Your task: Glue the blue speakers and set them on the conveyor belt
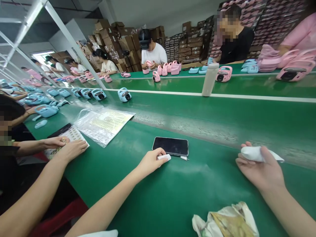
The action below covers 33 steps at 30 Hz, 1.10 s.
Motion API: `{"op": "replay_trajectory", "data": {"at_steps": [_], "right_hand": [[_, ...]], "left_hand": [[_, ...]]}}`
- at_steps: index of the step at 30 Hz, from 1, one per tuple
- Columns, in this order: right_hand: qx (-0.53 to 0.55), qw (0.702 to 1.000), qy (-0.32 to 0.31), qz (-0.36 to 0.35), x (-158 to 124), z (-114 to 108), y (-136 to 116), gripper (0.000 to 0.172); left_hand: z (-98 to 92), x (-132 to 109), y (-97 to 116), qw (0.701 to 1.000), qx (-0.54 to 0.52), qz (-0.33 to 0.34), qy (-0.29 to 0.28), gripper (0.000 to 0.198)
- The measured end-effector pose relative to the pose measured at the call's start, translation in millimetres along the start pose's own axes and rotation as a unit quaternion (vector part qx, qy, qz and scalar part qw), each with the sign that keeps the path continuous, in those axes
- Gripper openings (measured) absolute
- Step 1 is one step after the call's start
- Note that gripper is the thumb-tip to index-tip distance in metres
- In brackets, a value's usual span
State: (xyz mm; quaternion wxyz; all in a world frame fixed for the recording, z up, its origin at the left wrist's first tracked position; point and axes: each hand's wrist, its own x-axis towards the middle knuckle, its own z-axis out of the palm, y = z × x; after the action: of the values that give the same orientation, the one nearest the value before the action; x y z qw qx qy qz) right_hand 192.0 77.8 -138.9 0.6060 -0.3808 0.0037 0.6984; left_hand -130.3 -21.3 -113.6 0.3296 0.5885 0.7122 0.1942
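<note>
My left hand (150,162) reaches over the green tabletop with its fingers closed around a small white oblong piece (165,158). That piece is too small to identify. Right beside it lies a black-screened smartphone (170,146), flat on the table. A tiny white plug-like piece (184,158) rests at the phone's lower edge. On the far right, my right hand (263,168) is raised with the palm turned up. Its thumb presses a crumpled white tissue-like wad (255,153) against the fingers; a pointed corner sticks out to the right.
A crumpled plastic bag (229,222) sits near me. A clear document pouch (106,123) lies left, beside a co-worker's hands (71,149) on a printed sheet. Farther off are a beige bottle (210,80), blue camera-like toys (124,94) and pink ones (224,74); people sit across.
</note>
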Motion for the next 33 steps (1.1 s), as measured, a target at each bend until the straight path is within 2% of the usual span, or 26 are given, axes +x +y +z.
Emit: {"op": "replay_trajectory", "data": {"at_steps": [3,5,8,10,11,14,16,21,26,30,33], "right_hand": [[-0.002,1.000,-0.010,-0.007,-1,0,1,0.033],[-0.002,1.000,-0.016,-0.011,-1,-1,1,0.033],[0.002,0.999,-0.028,-0.017,0,-4,0,0.033],[0.006,0.999,-0.039,-0.016,-1,-6,-1,0.031],[0.009,0.999,-0.045,-0.016,-1,-7,-1,0.030],[0.017,0.998,-0.056,-0.014,-2,-8,0,0.028],[0.021,0.998,-0.057,-0.013,-2,-8,1,0.028],[0.021,0.998,-0.057,-0.006,2,-6,3,0.028],[0.021,0.998,-0.058,-0.002,3,-5,1,0.025],[0.017,0.998,-0.061,0.000,4,-5,1,0.026],[0.011,0.998,-0.065,-0.003,5,-4,2,0.025]], "left_hand": [[10.3,-11,-8,0.994,0.088,-0.003,0.062,0.015],[12.7,-14,-9,0.987,0.134,0.012,0.091,0.019],[9.3,-10,-10,0.975,0.181,0.050,0.115,0.048],[3.6,-1,-11,0.971,0.198,0.082,0.107,0.069],[0.5,4,-11,0.969,0.204,0.097,0.096,0.070],[-7.6,23,-12,0.965,0.220,0.133,0.054,0.049],[-10.9,33,-11,0.961,0.229,0.154,0.029,0.048],[-12.8,45,-9,0.954,0.241,0.180,-0.005,0.084],[0.9,46,-9,0.953,0.245,0.177,0.023,0.105],[17.0,41,-8,0.942,0.251,0.218,0.053,0.097],[21.4,37,-8,0.930,0.255,0.258,0.062,0.074]]}}
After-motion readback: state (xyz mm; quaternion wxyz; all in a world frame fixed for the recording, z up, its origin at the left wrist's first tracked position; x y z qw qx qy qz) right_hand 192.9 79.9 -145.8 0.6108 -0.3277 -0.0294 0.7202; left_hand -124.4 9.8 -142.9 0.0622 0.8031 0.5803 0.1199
